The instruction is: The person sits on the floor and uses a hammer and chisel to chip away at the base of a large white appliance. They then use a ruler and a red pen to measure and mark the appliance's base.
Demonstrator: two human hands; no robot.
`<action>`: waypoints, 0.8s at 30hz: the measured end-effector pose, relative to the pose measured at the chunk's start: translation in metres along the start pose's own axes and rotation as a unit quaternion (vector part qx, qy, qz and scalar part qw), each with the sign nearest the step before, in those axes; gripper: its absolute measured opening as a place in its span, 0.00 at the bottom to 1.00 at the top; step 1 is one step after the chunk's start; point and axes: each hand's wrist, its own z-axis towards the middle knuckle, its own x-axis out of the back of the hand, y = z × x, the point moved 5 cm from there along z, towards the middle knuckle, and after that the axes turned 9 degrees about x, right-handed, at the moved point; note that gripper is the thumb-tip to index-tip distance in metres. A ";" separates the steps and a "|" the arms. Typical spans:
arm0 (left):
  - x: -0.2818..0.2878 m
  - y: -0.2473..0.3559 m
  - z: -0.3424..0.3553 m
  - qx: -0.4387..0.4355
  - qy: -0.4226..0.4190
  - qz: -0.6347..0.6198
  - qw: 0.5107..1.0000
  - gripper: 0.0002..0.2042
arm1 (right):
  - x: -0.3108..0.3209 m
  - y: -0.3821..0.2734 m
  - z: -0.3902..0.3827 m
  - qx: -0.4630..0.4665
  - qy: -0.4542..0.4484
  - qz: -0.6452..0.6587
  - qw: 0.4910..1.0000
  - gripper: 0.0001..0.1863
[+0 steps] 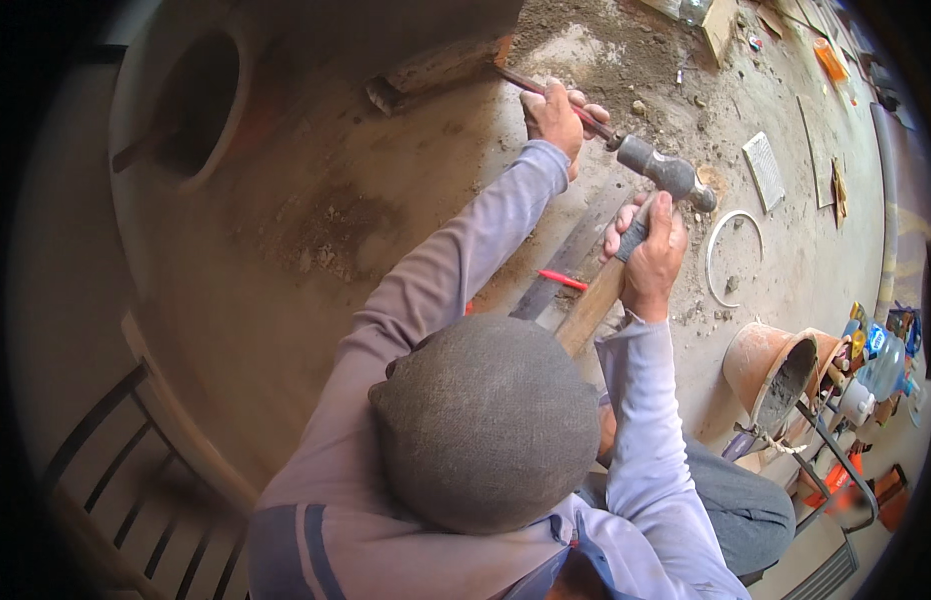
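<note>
My left hand [556, 122] is closed round a reddish metal chisel [594, 126]. The chisel's far tip lies at the edge of a rough, dark-shadowed block [441, 75] on the dusty surface. My right hand [654, 255] grips the wooden handle of a ball-peen hammer [656, 165], high up near the head, where grey wrapping [631, 240] covers it. The hammer's face meets the chisel's near end, or sits just beside it; I cannot tell which. Below the hammer, a red marker-like stick [564, 279] lies on a flat grey strip [586, 235].
A rounded dark cloth-covered shape [486, 425] hides the lower middle. On the right stand a tilted mortar bucket [751, 365] and a clear water jug [886, 365]. A white ring [710, 255], a small pale grid panel [764, 172] and an orange bottle [831, 60] lie among rubble.
</note>
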 end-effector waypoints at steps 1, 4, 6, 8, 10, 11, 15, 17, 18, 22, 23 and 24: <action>0.000 0.000 0.000 -0.007 0.007 -0.001 1.000 0.11 | 0.001 0.000 0.000 -0.010 -0.022 -0.011 1.000 0.20; -0.004 0.003 -0.002 0.007 0.010 0.041 0.999 0.12 | -0.001 0.002 -0.008 0.026 0.067 0.054 0.996 0.19; -0.002 0.000 0.003 -0.004 0.005 0.011 1.000 0.12 | 0.000 0.010 0.000 -0.015 0.006 0.043 0.999 0.19; 0.001 0.001 0.005 0.005 -0.005 0.001 1.000 0.13 | 0.007 0.004 0.003 -0.007 -0.010 0.011 1.000 0.19; -0.004 0.000 0.003 0.006 -0.003 0.006 1.000 0.14 | 0.007 -0.002 0.003 0.012 0.035 0.054 0.998 0.18; -0.008 0.000 0.002 0.007 -0.006 0.008 1.000 0.15 | 0.003 -0.002 0.004 0.010 0.026 0.037 0.999 0.18; 0.005 -0.003 0.011 0.013 -0.003 -0.002 1.000 0.15 | 0.001 -0.006 0.015 -0.023 -0.057 -0.015 0.998 0.18; 0.004 -0.003 0.008 0.016 0.003 0.003 1.000 0.13 | 0.008 -0.018 0.011 0.005 -0.066 -0.023 0.998 0.18; 0.004 0.001 0.005 0.019 0.001 0.022 1.000 0.12 | 0.008 -0.025 0.008 0.019 -0.024 0.004 1.000 0.18; 0.006 0.000 0.001 0.048 0.020 -0.023 0.998 0.10 | 0.013 -0.025 0.005 0.036 0.003 0.003 0.999 0.18; 0.004 0.002 -0.003 0.059 0.012 -0.025 0.998 0.10 | 0.013 -0.024 0.005 0.033 -0.003 -0.003 0.999 0.18; 0.003 0.003 -0.010 0.070 0.004 -0.026 0.997 0.09 | 0.012 -0.023 0.004 0.031 -0.008 -0.009 0.999 0.18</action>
